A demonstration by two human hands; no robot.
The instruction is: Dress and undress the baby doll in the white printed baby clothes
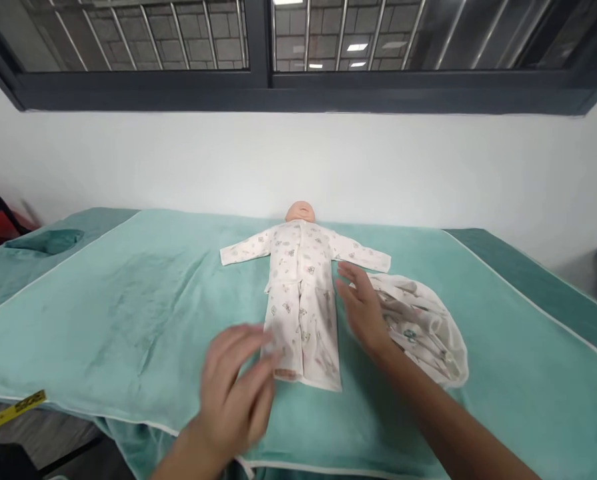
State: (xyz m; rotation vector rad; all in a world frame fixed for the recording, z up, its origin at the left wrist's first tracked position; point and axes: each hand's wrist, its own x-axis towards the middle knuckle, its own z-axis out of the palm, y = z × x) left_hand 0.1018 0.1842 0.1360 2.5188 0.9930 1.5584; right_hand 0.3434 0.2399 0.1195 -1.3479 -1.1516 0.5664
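A baby doll (302, 267) lies on its back in the middle of a teal towel (128, 300), dressed in a white patterned top and trousers, arms spread out. My left hand (235, 393) hovers by the doll's left trouser leg near its foot, fingers stretched out and blurred by motion. My right hand (363, 310) lies open beside the doll's right hip, fingers apart, holding nothing. Under and behind that hand sits a crumpled white patterned garment (423, 330) on the towel.
A folded dark green cloth (45, 241) rests at the far left of the table. A white wall and a dark-framed window rise behind. A yellow tape strip (11, 413) shows at the lower left, below the towel's front edge.
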